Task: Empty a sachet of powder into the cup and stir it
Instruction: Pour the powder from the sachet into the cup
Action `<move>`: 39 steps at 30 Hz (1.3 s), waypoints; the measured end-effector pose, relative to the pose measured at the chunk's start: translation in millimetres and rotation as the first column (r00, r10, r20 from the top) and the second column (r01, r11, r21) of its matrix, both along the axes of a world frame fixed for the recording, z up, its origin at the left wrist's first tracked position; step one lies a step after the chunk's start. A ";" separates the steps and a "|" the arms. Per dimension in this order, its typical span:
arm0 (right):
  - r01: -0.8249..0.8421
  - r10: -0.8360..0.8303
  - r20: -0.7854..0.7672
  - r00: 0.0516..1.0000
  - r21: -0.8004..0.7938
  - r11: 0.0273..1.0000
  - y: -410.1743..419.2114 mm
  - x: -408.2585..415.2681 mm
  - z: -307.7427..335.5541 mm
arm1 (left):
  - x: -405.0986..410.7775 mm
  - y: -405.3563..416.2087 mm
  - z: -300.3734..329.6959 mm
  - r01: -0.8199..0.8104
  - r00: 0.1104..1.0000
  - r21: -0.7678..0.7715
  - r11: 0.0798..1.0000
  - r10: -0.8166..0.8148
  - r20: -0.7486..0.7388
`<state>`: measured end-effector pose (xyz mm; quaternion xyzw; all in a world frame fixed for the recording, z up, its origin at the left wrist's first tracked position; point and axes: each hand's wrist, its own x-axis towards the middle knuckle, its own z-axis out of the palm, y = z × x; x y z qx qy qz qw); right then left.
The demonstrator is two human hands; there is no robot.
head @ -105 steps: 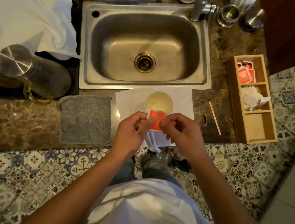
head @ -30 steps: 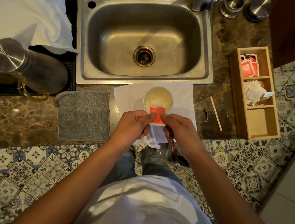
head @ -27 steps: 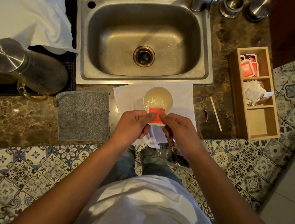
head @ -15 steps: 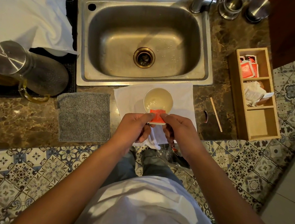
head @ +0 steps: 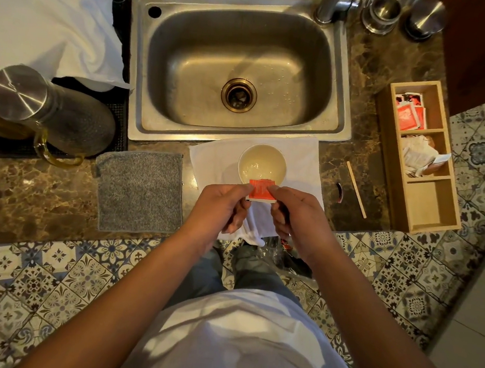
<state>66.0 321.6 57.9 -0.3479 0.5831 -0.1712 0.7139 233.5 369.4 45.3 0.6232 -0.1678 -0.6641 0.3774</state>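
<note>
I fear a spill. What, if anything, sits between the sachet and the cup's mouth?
Nothing visible. Both hands pinch the red sachet right over the near rim of the open cup.

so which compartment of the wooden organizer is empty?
The near-end compartment of the wooden organizer, closest to the person: bare wood. The far one holds red sachets, the middle one white packets.

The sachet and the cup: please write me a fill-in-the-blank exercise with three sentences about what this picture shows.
1. The red sachet is held by ____ hands, the left hand and the right hand.
2. The cup stands on a white ____.
3. The wooden stir stick lies between the cup and the wooden ____.

Missing words: both; cloth; box
</note>
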 end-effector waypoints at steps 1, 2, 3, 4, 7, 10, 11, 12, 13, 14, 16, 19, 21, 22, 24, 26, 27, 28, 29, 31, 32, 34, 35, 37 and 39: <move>0.001 -0.001 -0.001 1.000 0.008 1.000 -0.1 0.0 0.2 | -0.3 -0.1 -0.2 -0.002 1.000 0.003 1.000 0.002 0.001; 0.000 0.000 -0.002 1.000 0.013 1.000 -0.3 0.0 0.5 | -0.6 -0.2 -0.4 -0.008 1.000 0.007 1.000 0.008 0.001; -0.001 0.001 -0.001 1.000 0.018 1.000 -0.6 -0.1 0.6 | -0.9 -0.4 -0.7 -0.015 1.000 0.011 1.000 0.015 -0.001; -0.002 0.002 0.002 1.000 0.022 1.000 -1.0 -0.2 0.6 | -1.1 -0.7 -1.3 -0.021 1.000 0.015 1.000 0.021 -0.002; -0.004 0.004 0.000 1.000 0.021 1.000 -0.6 -1.3 -1.1 | -1.6 -1.0 -4.9 -0.037 0.999 0.033 0.999 0.038 -0.010; -0.007 0.007 -0.008 1.000 0.015 1.000 0.9 -2.6 -2.7 | -3.1 -0.8 -7.4 -0.074 0.996 0.059 0.995 0.077 -0.054; -0.008 0.008 -0.001 1.000 0.014 1.000 1.4 -2.9 -3.1 | -3.3 -0.6 -7.7 -0.084 0.994 0.059 0.995 0.088 -0.063; -0.009 0.009 0.007 1.000 0.012 1.000 1.7 -3.0 -3.3 | -3.5 -0.6 -7.7 -0.087 0.994 0.055 0.995 0.090 -0.061; -0.008 0.008 0.012 1.000 0.008 1.000 2.1 -3.2 -3.5 | -3.8 -0.7 -7.4 -0.084 0.995 0.048 0.995 0.087 -0.054; -0.005 0.005 0.013 1.000 0.004 1.000 2.2 -3.4 -4.0 | -3.9 -1.0 -7.0 -0.081 0.995 0.043 0.996 0.083 -0.047; 0.003 -0.003 0.012 1.000 -0.006 1.000 2.8 -4.0 -5.3 | -4.0 -1.7 -6.8 -0.081 0.995 0.051 0.995 0.084 -0.052; 0.014 -0.013 0.028 1.000 -0.026 1.000 3.5 -4.0 -6.7 | -3.5 -2.4 -7.0 -0.089 0.991 0.071 0.993 0.096 -0.098; -0.001 0.003 0.041 0.999 -0.037 0.999 3.6 -4.1 -7.6 | -2.6 -1.9 -8.2 -0.088 0.990 0.075 0.993 0.096 -0.108; -0.010 0.012 0.040 0.999 -0.042 0.999 3.6 -4.0 -7.7 | -2.0 -1.6 -8.7 -0.086 0.989 0.077 0.993 0.094 -0.110; -0.011 0.012 0.030 0.999 -0.041 0.999 3.6 -3.7 -7.8 | -1.4 -1.3 -9.4 -0.071 0.990 0.079 0.994 0.080 -0.113; -0.002 0.003 0.017 1.000 -0.036 0.999 3.5 -3.5 -7.8 | -1.9 -0.8 -9.8 -0.046 0.991 0.075 0.996 0.054 -0.120; -0.002 0.003 0.011 1.000 -0.033 0.999 3.5 -3.2 -7.8 | -2.4 -0.2 -10.2 -0.034 0.992 0.069 0.997 0.042 -0.121; -0.002 0.002 0.004 1.000 -0.027 1.000 3.4 -2.9 -7.9 | -3.0 0.5 -10.7 -0.027 0.992 0.066 0.997 0.035 -0.119; 0.000 0.000 -0.002 1.000 -0.018 1.000 3.6 -2.7 -8.2 | -3.7 1.0 -11.4 -0.027 0.993 0.063 0.998 0.034 -0.114; -0.004 0.004 -0.011 1.000 -0.003 1.000 3.8 -2.6 -8.1 | -5.0 1.8 -12.1 -0.034 0.993 0.059 0.998 0.041 -0.109; -0.015 0.015 -0.018 1.000 -0.007 1.000 4.1 -2.8 -7.8 | -5.5 2.1 -11.9 -0.036 0.993 0.054 0.998 0.042 -0.108; -0.047 0.046 -0.025 0.999 -0.037 0.998 5.2 -2.6 -7.1 | -6.0 2.2 -11.2 -0.037 0.993 0.043 0.998 0.041 -0.109; -0.056 0.055 -0.023 0.998 -0.051 0.997 5.6 -2.5 -6.5 | -6.1 2.1 -10.4 -0.036 0.994 0.039 0.999 0.040 -0.105; -0.057 0.056 -0.016 0.998 -0.060 0.997 5.7 -2.2 -5.0 | -5.8 2.0 -8.3 -0.031 0.996 0.033 0.999 0.033 -0.086; -0.041 0.040 -0.013 0.999 -0.044 0.998 5.0 -1.5 -4.1 | -5.7 2.2 -6.4 -0.026 0.997 0.021 0.999 0.027 -0.071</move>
